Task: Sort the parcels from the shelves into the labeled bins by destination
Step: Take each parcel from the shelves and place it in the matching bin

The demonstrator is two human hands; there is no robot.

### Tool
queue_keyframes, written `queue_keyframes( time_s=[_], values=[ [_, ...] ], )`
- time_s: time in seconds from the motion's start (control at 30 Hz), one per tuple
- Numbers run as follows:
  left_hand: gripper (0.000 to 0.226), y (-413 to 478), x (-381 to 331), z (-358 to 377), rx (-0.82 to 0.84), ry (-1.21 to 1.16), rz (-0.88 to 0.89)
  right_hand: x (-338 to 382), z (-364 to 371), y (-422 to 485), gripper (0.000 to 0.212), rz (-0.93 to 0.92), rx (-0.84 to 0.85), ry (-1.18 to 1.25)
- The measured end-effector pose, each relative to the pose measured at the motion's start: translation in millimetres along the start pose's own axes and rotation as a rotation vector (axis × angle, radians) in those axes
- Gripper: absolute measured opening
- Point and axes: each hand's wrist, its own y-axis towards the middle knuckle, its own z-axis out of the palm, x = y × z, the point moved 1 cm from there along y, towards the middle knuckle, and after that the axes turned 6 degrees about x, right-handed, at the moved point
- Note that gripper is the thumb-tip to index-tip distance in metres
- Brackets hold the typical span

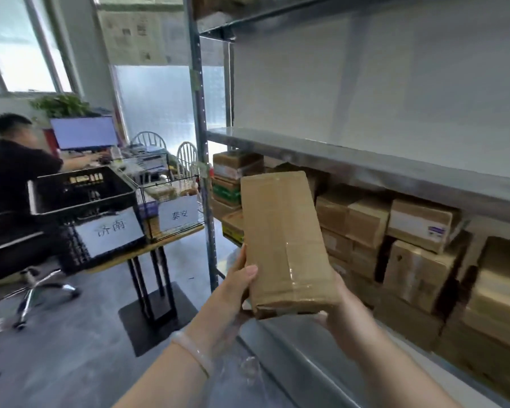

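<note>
The parcel (283, 231) is a flat, oblong cardboard box held upright at the centre of the frame, in front of the shelf (365, 169). Its brown face is plain, with clear glossy tape along the middle seam and across the lower end. No address label shows on this side.

It looks light, since it sits easily in two hands, and stiff enough to keep its edges. The taped areas are probably slick and the bare card gives better purchase, so the long edges and corners look like the best places to hold it.

The left hand (236, 287) grips the lower left edge, with the thumb on the front face and the fingers behind. The right hand (348, 313) cups the lower right corner from beneath, and its fingers are hidden behind the box.

To the right, under the grey metal shelf board, stacked boxes (418, 225) of taped cardboard fill the bay, some with white stickers.

At centre left, a wooden table (177, 236) on black legs carries two bins. One is a black plastic crate (80, 187) and the other a wire basket (174, 181), each with a white paper label of handwritten characters on its front.

Further left, a seated person (12, 178) works at a monitor (84, 132).
</note>
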Motion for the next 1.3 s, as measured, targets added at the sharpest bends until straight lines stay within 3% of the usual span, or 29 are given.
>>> queue_keyframes(
  time_s=[0.07, 0.17, 0.3, 0.4, 0.47, 0.53, 0.63, 0.87, 1.03, 1.13, 1.3],
  values=[
    [0.068, 11, -6, -17, -0.101, -0.052, -0.022, -1, 14, 24, 0.033, 0.041, 0.064, 0.026],
    [0.038, 31, -17, -44, -0.262, 0.169, 0.038, 2, 19, 61, 0.061, -0.027, 0.008, -0.001],
    [0.052, 58, -26, -61, -0.384, 0.359, 0.066, 2, 19, 108, 0.068, -0.109, -0.03, -0.302],
    [0.05, 77, -22, -69, -0.44, 0.258, 0.047, -1, 25, 141, 0.071, -0.173, -0.023, -0.488],
    [0.072, 83, -24, -73, -0.462, 0.192, 0.053, -2, 34, 158, 0.071, -0.209, 0.003, -0.547],
    [0.079, 89, -27, -79, -0.48, 0.201, 0.058, -7, 44, 174, 0.07, -0.245, 0.026, -0.587],
    [0.07, 95, -32, -104, -0.57, 0.186, 0.067, -18, 61, 199, 0.065, -0.263, 0.081, -0.556],
    [0.083, 117, -55, -196, -0.628, 0.141, 0.081, -18, 129, 267, 0.067, -0.206, 0.355, -0.306],
    [0.094, 150, -82, -273, -0.575, 0.227, 0.095, -25, 186, 332, 0.059, -0.234, 0.301, -0.288],
    [0.086, 165, -108, -317, -0.526, 0.336, 0.103, -30, 223, 371, 0.058, -0.19, 0.275, -0.209],
    [0.084, 189, -148, -394, -0.544, 0.696, 0.045, -30, 269, 429, 0.057, -0.167, 0.125, -0.151]
  ],
)
